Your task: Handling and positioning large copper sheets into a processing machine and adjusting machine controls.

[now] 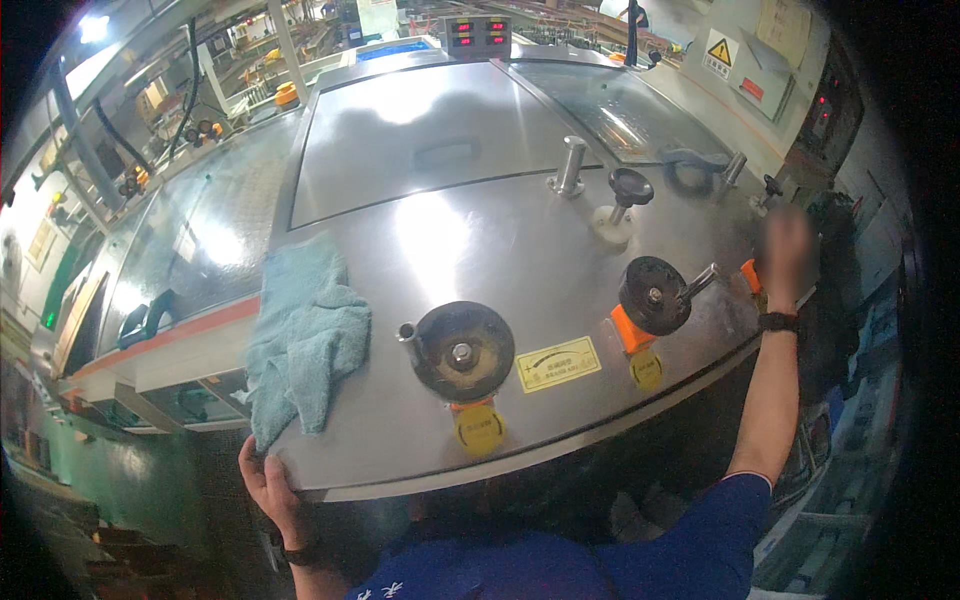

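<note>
My left hand (270,488) touches the near left corner of a steel machine cover (560,330), its visible fingers apart. Just above those fingers, a light teal cloth (308,335) lies crumpled and hangs over the cover's left edge. Reaching out to the far right, my right hand (788,255) is blurred, beside an orange piece (750,276) at the cover's right side. Its fingers and anything in them cannot be made out. Two black handwheels with metal crank handles stand on the cover: a larger one (462,352) and a smaller one (654,296).
Behind the handwheels rise a black knob (630,188) and a metal post (568,168). A display with red digits (479,38) sits at the far edge. A glazed panel (205,215) slopes on the left. At far right stands a cabinet with a warning sign (721,52).
</note>
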The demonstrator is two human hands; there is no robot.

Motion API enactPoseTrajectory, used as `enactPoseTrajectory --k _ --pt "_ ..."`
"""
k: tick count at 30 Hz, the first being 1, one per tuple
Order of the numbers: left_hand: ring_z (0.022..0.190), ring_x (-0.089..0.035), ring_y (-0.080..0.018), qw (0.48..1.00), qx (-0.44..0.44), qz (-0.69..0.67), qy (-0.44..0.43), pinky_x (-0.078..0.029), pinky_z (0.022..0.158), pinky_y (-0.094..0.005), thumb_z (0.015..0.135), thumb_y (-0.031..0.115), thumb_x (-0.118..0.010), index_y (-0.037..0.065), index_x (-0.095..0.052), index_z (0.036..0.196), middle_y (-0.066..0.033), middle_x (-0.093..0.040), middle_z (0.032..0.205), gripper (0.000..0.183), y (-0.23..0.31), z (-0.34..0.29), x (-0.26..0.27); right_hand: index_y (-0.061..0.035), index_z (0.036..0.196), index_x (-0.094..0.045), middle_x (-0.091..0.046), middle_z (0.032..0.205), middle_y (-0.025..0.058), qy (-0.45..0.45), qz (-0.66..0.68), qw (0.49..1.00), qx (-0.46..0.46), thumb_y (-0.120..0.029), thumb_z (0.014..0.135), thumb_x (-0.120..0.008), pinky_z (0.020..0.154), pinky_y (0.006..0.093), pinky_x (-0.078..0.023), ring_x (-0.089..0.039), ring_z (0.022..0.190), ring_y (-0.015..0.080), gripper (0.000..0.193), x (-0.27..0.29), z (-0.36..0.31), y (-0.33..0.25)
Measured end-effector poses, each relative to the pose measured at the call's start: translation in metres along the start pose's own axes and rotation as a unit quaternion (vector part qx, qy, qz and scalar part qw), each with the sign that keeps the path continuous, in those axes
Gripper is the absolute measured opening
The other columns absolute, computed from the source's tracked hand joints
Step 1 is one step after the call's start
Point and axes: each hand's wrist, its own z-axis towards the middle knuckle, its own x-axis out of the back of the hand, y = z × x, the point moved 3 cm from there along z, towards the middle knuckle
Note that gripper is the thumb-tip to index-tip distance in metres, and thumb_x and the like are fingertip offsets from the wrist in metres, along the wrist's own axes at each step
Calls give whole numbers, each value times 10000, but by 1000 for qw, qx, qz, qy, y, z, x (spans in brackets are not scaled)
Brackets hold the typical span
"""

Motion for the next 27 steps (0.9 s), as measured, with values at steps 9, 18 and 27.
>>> enactPoseTrajectory --k 9,18,27 --pt "1321 -523 -255 995 -4 -30 -95 -446 1082 -418 1003 289 -651 -9 -458 1460 -157 -542 1425 579 17 18 71 -35 1331 -622 -606 1373 151 -100 139 946 276 -157 1040 -586 1109 368 -412 -559 1291 276 318 108 -172 -328" --pt "1127 -622 -205 998 48 -25 39 -498 1005 -377 980 71 -594 -17 -568 1328 -120 -654 1239 359 -10 96 353 31 1247 -661 -668 1258 213 -317 355 841 257 -195 1019 -604 1016 432 -479 -629 1186 356 326 152 -434 -541" --pt "1041 -644 -183 977 45 -10 209 -511 977 -359 999 92 -590 -17 -601 1276 -91 -684 1130 298 1 132 609 55 1149 -656 -666 1200 241 -616 409 578 346 -154 841 -709 951 428 -513 -664 1062 373 375 77 -659 -815"
